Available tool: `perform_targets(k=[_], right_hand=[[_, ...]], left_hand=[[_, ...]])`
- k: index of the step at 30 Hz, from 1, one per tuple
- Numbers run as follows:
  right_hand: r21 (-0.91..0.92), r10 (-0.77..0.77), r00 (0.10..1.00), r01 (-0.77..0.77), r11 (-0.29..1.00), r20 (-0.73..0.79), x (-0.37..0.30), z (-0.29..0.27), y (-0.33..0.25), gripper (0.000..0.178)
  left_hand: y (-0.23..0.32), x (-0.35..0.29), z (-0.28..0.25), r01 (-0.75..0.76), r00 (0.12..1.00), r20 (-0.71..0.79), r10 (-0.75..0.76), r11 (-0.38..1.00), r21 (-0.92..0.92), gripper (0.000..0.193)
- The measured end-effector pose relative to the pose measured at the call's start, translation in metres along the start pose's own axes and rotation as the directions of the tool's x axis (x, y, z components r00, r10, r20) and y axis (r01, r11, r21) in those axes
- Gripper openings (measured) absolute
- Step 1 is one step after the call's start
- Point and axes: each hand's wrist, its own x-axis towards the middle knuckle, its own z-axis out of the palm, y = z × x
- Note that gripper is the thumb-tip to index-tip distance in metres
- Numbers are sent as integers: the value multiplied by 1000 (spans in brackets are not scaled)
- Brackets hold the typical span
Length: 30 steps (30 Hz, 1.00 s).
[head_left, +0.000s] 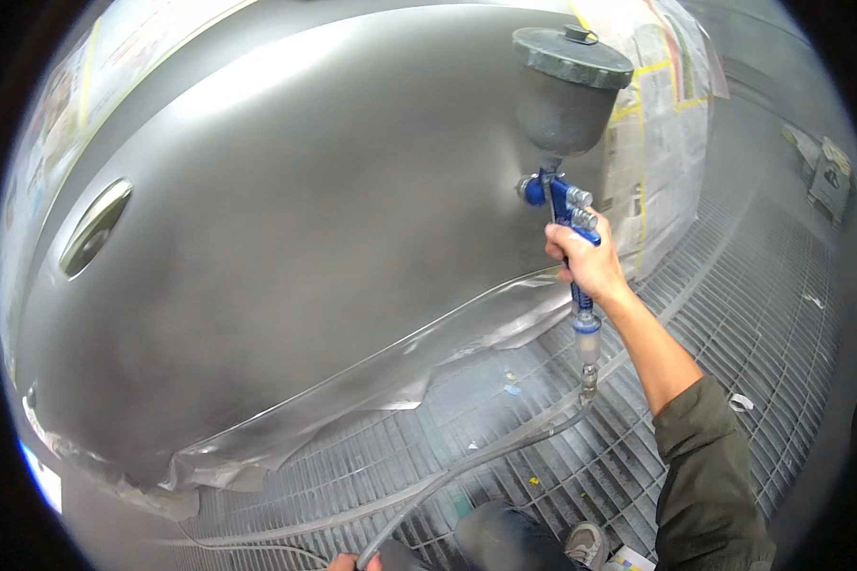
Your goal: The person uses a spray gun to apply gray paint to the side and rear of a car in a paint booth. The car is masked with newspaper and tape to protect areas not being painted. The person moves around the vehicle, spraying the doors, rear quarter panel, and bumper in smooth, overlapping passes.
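Observation:
My right hand [590, 259] is wrapped round the handle of a blue spray gun [568, 202] with a grey lidded paint cup [564, 107] on top. The nozzle faces left, close to a grey car door panel [333, 209]. From the fitting below the handle, a grey air hose [476, 461] curves down to the lower edge. There my left hand [352, 563] is closed around the hose, mostly cut off by the frame. A shiny door handle [97, 228] sits at the panel's left side.
Masking paper and yellow tape [659, 162] cover the area right of the panel. Clear plastic film [371, 388] hangs along its lower edge. Underfoot lies a metal floor grating [733, 314] with paper scraps. My shoe [587, 544] shows at the bottom. A box-like object [831, 181] stands far right.

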Motion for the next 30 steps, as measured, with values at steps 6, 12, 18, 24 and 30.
perform_targets(k=[6, 12, 18, 24, 30], right_hand=[[86, -25, 980, 8, 996, 200, -47, 120, -26, 15], [100, 10, 953, -42, 994, 303, -104, 248, -52, 21], [116, -36, 894, -18, 993, 446, -153, 365, -88, 21], [152, -147, 790, 69, 986, 595, -196, 461, -126, 36], [204, -206, 620, 75, 976, 757, -200, 501, -164, 32]], left_hand=[[-98, -24, -42, 76, 990, -129, -62, 991, 108, 27], [-177, -43, -90, 130, 951, -296, -94, 986, 104, 25], [-235, -54, -142, 242, 919, -333, -212, 969, 49, 23], [-284, -69, -167, 344, 871, -397, -289, 936, 74, 25], [-296, -68, -172, 305, 860, -450, -243, 950, 71, 29]])
